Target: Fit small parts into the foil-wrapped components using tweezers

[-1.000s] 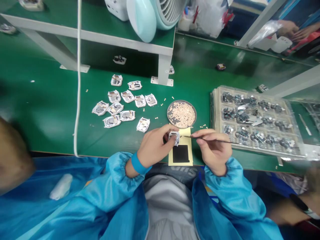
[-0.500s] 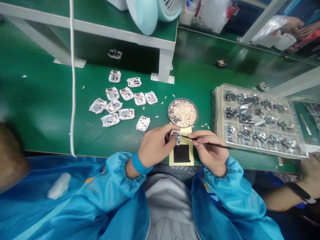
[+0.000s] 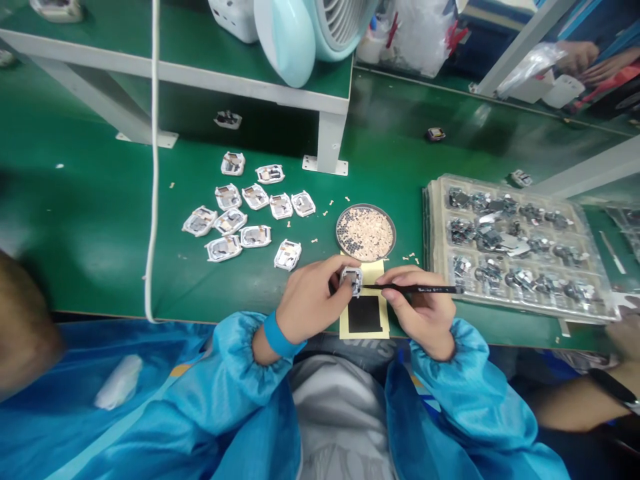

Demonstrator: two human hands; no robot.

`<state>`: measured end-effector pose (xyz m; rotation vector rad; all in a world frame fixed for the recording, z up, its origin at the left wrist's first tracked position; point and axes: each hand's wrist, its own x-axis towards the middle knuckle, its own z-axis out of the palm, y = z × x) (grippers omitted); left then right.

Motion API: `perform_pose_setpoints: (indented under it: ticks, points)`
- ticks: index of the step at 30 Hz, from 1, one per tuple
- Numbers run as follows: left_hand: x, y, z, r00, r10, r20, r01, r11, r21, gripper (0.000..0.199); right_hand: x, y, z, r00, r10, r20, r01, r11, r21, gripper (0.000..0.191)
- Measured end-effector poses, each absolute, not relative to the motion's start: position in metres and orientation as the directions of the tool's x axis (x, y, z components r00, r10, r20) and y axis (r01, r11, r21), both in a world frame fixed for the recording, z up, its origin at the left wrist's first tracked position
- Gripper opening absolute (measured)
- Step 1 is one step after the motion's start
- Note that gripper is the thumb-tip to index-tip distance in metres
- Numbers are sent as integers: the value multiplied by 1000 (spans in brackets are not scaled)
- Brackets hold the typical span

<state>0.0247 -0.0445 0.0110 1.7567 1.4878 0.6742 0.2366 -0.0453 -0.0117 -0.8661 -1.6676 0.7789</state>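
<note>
My left hand [image 3: 313,293], with a blue band at the wrist, pinches a small white watch-like casing [image 3: 352,280] upright between thumb and fingers. In my right hand [image 3: 423,310] are black tweezers [image 3: 420,289], held level, their tips at the casing's right side. Under the casing lies a yellow sheet [image 3: 376,268] with a black square [image 3: 365,315] on it. Just beyond is a round dish [image 3: 367,232] of small beige pieces. More white casings [image 3: 255,235] with parts inside lie on the green table to the left.
Stacked clear trays [image 3: 520,250] of small electronic parts stand on the right. A white cable [image 3: 155,167] hangs at the left. A shelf leg [image 3: 330,140] and a light-blue fan [image 3: 345,27] are beyond. Another person's forearm [image 3: 575,400] shows at the right edge.
The tweezers have turned from slanting to nearly level, with their wide face showing. The whole view has shifted slightly, so the table things appear lower.
</note>
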Motion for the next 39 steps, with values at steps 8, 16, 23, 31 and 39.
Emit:
perform_pose_setpoints:
  ticks: [8, 16, 23, 31, 39]
  points:
    - [25, -44, 9, 179, 982, -61, 604, -60, 794, 29, 238, -45, -11, -211, 876, 433, 77, 456, -887, 26]
    - [18, -46, 0, 173, 979, -104, 498, 4, 867, 26, 244, -52, 4, -208, 950, 232, -96, 216, -972, 12]
    - [18, -46, -6, 105, 991, -87, 153, 71, 986, 39, 299, -40, 52, 118, 930, 349, 333, 294, -896, 20]
    - [15, -48, -6, 175, 983, -58, 242, 14, 970, 25, 334, 37, 66, 64, 973, 222, 989, -32, -141, 42]
    - [17, -48, -14, 174, 979, -110, 126, 89, 988, 33, 338, 31, 75, -11, 970, 241, 951, 84, -297, 23]
